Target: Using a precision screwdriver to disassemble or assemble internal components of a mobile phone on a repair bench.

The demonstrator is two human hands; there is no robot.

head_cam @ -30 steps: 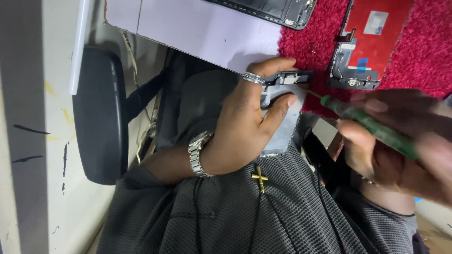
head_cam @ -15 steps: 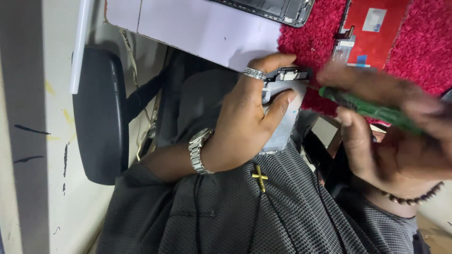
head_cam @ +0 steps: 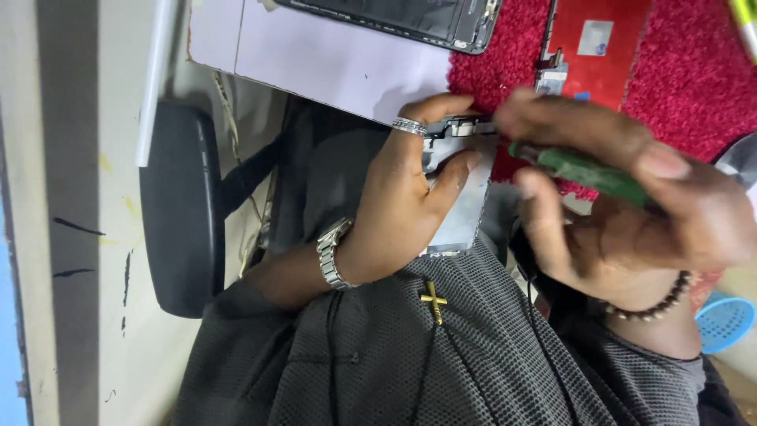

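My left hand (head_cam: 402,201), with a ring and a metal wristwatch, grips a silver phone body (head_cam: 465,213) held over my lap. My right hand (head_cam: 631,213), wearing a bead bracelet, holds a green-handled screwdriver (head_cam: 587,170). Its tip end points at the top edge of the phone body, where small parts show, and my fingers hide the tip itself. An opened phone frame (head_cam: 410,20) and a red-backed screen panel (head_cam: 599,47) lie on the work surface beyond my hands.
A red fluffy mat (head_cam: 694,79) covers the right of the table, beside a pale lilac sheet (head_cam: 315,55). A black stool seat (head_cam: 181,205) stands at the left by the wall. A small blue basket (head_cam: 721,319) sits at the right edge.
My right hand has swung up and left with the screwdriver, closing in on the top of the phone body. My left hand has kept its grip in place.
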